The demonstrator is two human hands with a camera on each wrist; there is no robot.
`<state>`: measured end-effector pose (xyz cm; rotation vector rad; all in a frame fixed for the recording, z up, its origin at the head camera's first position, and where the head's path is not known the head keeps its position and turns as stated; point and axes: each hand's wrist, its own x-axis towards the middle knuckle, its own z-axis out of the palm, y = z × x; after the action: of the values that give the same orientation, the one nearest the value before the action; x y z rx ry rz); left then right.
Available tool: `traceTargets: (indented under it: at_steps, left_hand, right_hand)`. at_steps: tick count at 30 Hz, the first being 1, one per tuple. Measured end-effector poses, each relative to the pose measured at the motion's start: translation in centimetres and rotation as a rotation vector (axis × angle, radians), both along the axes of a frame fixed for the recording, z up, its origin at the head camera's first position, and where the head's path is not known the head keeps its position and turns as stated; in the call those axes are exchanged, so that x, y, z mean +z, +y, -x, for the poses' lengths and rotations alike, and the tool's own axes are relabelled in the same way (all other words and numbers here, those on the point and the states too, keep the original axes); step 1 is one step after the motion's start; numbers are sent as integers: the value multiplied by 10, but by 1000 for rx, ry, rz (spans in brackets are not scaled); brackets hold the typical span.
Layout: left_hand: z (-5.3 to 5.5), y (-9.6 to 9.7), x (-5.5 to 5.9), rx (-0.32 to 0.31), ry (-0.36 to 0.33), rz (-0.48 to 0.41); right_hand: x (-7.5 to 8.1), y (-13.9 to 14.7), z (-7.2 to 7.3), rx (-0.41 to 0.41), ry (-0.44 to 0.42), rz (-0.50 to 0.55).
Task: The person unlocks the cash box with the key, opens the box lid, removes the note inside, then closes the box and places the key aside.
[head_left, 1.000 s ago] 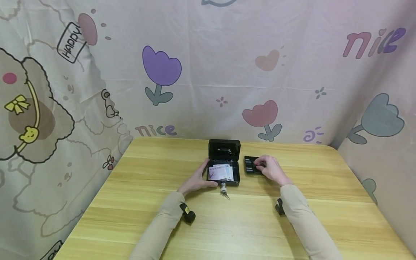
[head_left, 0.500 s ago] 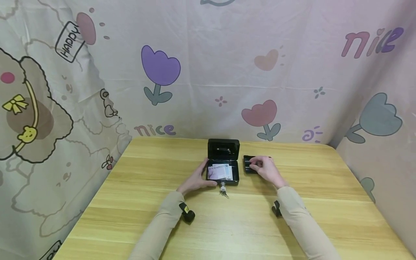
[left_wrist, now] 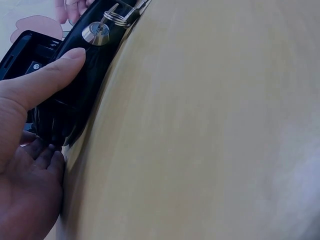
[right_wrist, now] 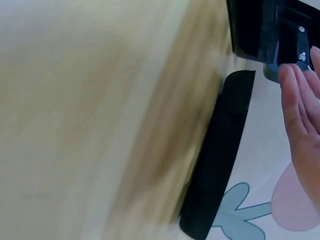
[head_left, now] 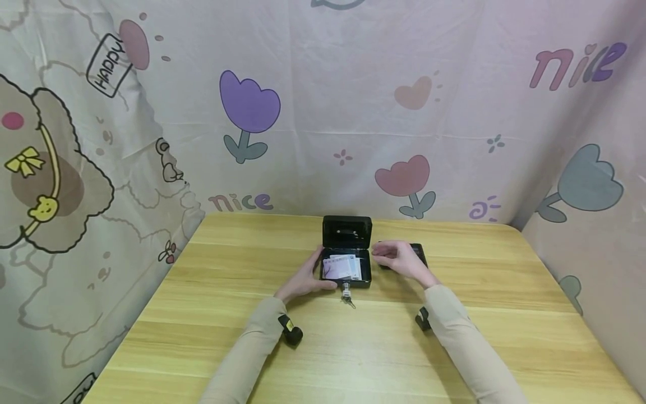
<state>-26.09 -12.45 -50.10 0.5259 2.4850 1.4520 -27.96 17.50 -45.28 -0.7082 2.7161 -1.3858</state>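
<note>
A small black cash box (head_left: 368, 276) stands with its lid (head_left: 347, 231) raised and banknotes (head_left: 339, 267) lying inside. Keys (head_left: 347, 301) hang from the lock at its front. My left hand (head_left: 304, 280) grips the box's left front corner; in the left wrist view the thumb presses the front beside the lock (left_wrist: 96, 34), with the fingers round the side. To the right lies a black compartment tray (head_left: 418, 251). My right hand (head_left: 402, 261) is over the tray's left part, fingertips near the box's right edge. Whether something small is between its fingertips cannot be made out.
The wooden table (head_left: 323, 353) stretches in front of the box and to both sides. A printed cloth (head_left: 313, 112) hangs right behind its back edge. A small black device (head_left: 291, 331) is strapped to the left wrist.
My right hand has moved left across the tray toward the box, uncovering the tray's right part. The left hand, the box and the banknotes have stayed in place.
</note>
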Motion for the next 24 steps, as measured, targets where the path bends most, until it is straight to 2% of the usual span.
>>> traceTargets:
  at_steps: [8,17,24]
  left_hand:
    - [1,1,0,2,-5,-8]
    - [1,1,0,14,-30,-3]
    - [-1,2,1,17,-29,8]
  right_hand:
    - [10,-14,8,105,-137,-55]
    - [11,-30,19,242,-191,-94]
    - [12,-35,24,287,-242,-118]
